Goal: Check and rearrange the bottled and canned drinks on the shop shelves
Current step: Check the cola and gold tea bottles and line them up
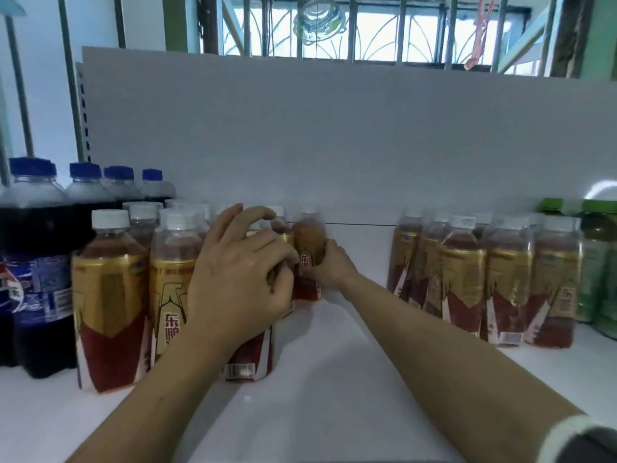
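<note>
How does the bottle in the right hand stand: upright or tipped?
Upright, or nearly: the bottle has its cap straight above its base, while the right hand grips it. Blur hides slight tilt.

A broad lane of bare white shelf [334, 379] runs back between the left cluster of gold-and-red bottles [113, 295] and the right cluster [494, 282]. Both forearms lie across it, and the right hand [329, 267] grips a lone bottle [309, 242] at its far end, just beside the left cluster. Cola bottles [33, 262] wall off the far left, green bottles [597, 262] the far right, and the white back panel [334, 145] closes the rear; above the caps the space is open.
</note>
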The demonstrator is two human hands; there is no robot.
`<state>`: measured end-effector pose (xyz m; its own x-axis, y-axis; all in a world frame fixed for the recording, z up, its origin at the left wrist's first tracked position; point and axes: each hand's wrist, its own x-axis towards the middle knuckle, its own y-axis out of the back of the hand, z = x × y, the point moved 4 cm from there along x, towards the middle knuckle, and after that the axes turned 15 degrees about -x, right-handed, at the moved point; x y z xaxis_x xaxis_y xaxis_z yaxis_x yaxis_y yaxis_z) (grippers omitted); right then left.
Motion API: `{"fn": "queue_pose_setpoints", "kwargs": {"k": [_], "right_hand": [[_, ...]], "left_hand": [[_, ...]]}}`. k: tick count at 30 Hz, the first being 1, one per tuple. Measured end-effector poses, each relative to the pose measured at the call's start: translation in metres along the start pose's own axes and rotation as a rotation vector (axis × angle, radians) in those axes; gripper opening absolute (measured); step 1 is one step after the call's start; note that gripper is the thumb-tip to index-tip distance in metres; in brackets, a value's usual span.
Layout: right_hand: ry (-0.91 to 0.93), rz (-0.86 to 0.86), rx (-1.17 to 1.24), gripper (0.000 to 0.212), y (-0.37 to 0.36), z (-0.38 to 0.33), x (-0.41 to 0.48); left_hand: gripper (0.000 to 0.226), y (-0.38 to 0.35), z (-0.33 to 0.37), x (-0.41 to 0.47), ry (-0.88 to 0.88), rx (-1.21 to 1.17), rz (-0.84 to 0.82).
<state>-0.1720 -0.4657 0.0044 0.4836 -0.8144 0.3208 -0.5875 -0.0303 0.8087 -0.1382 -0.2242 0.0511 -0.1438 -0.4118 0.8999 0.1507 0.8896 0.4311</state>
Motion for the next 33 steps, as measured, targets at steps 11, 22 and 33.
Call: {"fn": "queue_pose_setpoints", "kwargs": {"k": [11, 22, 33], "right_hand": [[0.277, 0.31, -0.608, 0.04, 0.145, -0.025, -0.086], [0.075, 0.374, -0.71, 0.031, 0.183, 0.049, -0.09], [0.197, 0.466, -0.076, 0.028, 0.164, 0.062, -0.101]], "left_hand": [[0.042, 0.005, 0.015, 0.008, 0.05, 0.117, -0.181], [0.04, -0.087, 0.067, 0.014, 0.164, -0.43, -0.443], [0.055, -0.147, 0.06, -0.019, 0.531, -0.756, -0.734]]}}
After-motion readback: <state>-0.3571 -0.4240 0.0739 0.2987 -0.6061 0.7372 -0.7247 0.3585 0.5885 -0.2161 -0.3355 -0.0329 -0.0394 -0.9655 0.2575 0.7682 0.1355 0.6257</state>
